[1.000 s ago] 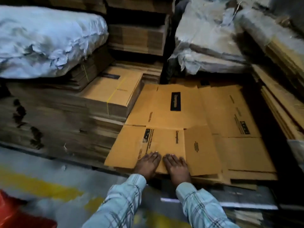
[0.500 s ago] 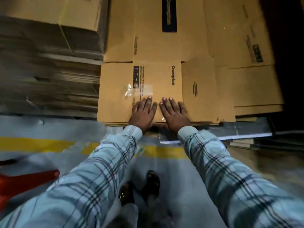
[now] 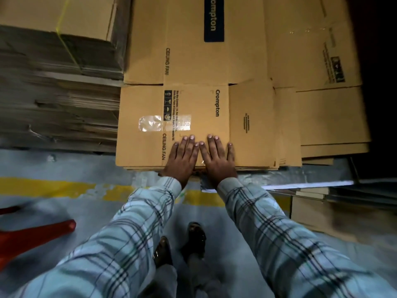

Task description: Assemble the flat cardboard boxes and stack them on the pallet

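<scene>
Since the earlier frames the view has tipped down and closed in: the far stacks have left the frame, the person's feet now show, and both hands remain pressed on the same sheet.

The left hand (image 3: 182, 159) and right hand (image 3: 218, 158) lie palm-down, side by side, on the near edge of the top flat brown printed cardboard box (image 3: 193, 104), which carries a strip of clear tape (image 3: 164, 123). The fingers (image 3: 189, 145) of both hands are extended flat and grip nothing. This box tops a low stack of flattened boxes (image 3: 236, 168) at the edge of the grey floor (image 3: 53, 168); a taller strapped bundle of flat cartons (image 3: 60, 72) stands to the left.

Probable faults from here:
- Lifting from one edge only may drag the sheet below along, since the sheets lie loose.
- The overlapping sheet (image 3: 333, 117) on the right may shift or slide off.
- The tape may hold the flaps together and tear the board when the box is opened.
</scene>
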Demonstrator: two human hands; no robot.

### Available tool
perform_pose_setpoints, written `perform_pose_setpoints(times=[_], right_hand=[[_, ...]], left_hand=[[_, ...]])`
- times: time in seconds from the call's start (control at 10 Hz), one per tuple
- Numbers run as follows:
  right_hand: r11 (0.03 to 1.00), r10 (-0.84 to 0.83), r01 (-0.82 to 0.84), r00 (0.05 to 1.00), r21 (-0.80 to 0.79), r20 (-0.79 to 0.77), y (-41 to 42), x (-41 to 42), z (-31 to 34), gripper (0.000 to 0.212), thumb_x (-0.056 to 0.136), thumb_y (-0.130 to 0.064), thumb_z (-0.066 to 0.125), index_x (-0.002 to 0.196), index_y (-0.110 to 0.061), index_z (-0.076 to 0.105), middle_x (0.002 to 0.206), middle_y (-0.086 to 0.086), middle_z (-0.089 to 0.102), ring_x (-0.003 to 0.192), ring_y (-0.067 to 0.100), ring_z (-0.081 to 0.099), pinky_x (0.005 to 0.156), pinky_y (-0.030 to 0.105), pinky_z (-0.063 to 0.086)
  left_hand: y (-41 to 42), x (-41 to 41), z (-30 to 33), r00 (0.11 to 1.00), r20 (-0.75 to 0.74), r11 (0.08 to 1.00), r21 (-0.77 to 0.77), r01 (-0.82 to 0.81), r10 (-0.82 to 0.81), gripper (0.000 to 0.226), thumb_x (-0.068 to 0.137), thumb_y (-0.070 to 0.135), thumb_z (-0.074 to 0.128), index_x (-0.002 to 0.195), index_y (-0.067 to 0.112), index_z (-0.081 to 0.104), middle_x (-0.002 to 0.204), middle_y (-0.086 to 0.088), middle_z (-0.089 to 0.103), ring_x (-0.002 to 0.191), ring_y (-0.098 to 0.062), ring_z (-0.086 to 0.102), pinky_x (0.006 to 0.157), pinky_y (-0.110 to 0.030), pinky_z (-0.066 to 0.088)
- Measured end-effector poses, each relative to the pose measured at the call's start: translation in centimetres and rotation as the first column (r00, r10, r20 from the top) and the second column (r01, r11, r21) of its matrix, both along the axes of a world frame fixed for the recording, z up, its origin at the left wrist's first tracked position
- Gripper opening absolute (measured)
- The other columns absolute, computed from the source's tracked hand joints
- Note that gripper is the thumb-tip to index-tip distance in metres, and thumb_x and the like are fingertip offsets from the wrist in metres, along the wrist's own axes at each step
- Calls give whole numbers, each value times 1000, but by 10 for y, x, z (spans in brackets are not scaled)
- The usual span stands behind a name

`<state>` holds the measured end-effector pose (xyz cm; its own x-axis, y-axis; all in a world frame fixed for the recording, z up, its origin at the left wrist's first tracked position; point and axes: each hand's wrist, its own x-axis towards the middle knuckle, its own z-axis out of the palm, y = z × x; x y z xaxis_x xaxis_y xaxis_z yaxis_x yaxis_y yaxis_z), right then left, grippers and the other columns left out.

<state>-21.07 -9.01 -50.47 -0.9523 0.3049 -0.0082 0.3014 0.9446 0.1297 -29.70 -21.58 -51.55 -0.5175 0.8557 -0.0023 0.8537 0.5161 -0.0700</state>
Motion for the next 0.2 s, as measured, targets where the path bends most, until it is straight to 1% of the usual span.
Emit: perform_pose_setpoints(times=[0.1, 0.2], right_hand=[[998, -21, 26, 996, -53, 87, -2, -1, 10, 88, 74, -56, 65, 147, -19, 32, 156, 15, 26, 142, 33, 27, 111, 61, 13], [988, 36, -14, 989, -153, 140, 5, -7, 34, 96, 80, -69, 48, 153, -18, 11, 161, 13, 2, 148, 30, 3, 112, 61, 0]], left_hand=[[-1, 3, 13, 991, 106, 993, -96, -72, 82, 58, 93, 24, 25, 146, 4, 34, 152, -21, 30, 140, -39, 30, 112, -55, 26], [1, -13, 34, 990, 137, 994, -104, -17, 31, 80, 89, 47, 41, 151, 3, 15, 158, -22, 9, 145, -39, 10, 115, -55, 6]])
